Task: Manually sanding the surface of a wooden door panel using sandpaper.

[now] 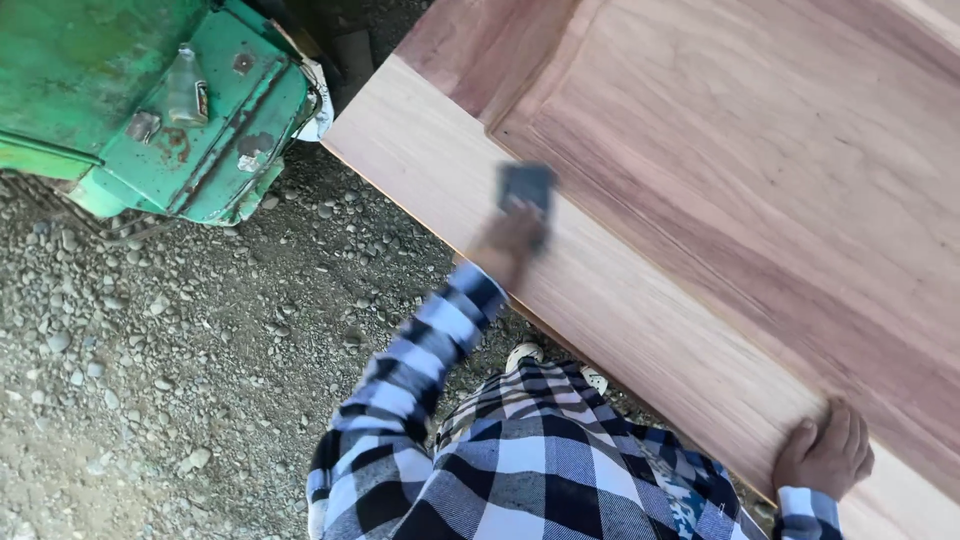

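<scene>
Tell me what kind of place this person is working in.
Probably an outdoor woodworking yard. The ground is loose gravel, a worn green metal machine stands on it, and the left hand presses a dark sanding pad on a wooden door panel.

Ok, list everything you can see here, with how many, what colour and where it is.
wooden door panel: one, pale and reddish-brown wood, fills the upper right, lying at a slant.
sanding block: one, dark grey-blue, blurred, on the panel's pale edge strip.
green machine: one, green with rust spots, top left.
gravel ground: grey stones, left and bottom.
shoes: white toes of two, one partly hidden, just under the panel's edge.
checked shirt: one, blue, black and white, bottom centre.
left hand: one, pressing on the sanding block.
right hand: one, resting on the panel's edge, lower right.
</scene>
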